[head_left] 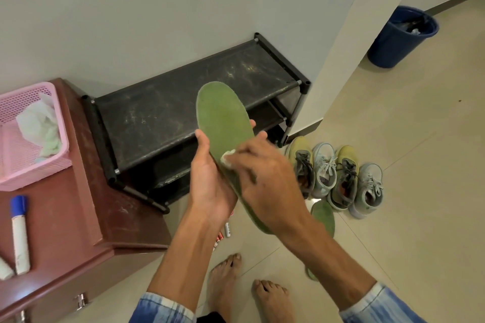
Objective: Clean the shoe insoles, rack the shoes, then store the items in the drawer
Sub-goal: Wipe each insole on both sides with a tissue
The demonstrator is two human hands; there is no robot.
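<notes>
A beige tiled floor [406,139] meets a pale grey wall [131,8], where one black shoe rack [183,107] stands with one reddish-brown wooden drawer cabinet [86,204] to its left, and one blue round bin [393,42] sits far right. Four lace-up shoes [324,165], two yellow and two pale grey, line the floor right of the rack, with one loose green insole [324,217] lying just near them. In front of the rack the left hand [210,186] grips a long green foam insole [223,118], while the right hand [265,181] pinches a small white wipe [227,158] against its face.
</notes>
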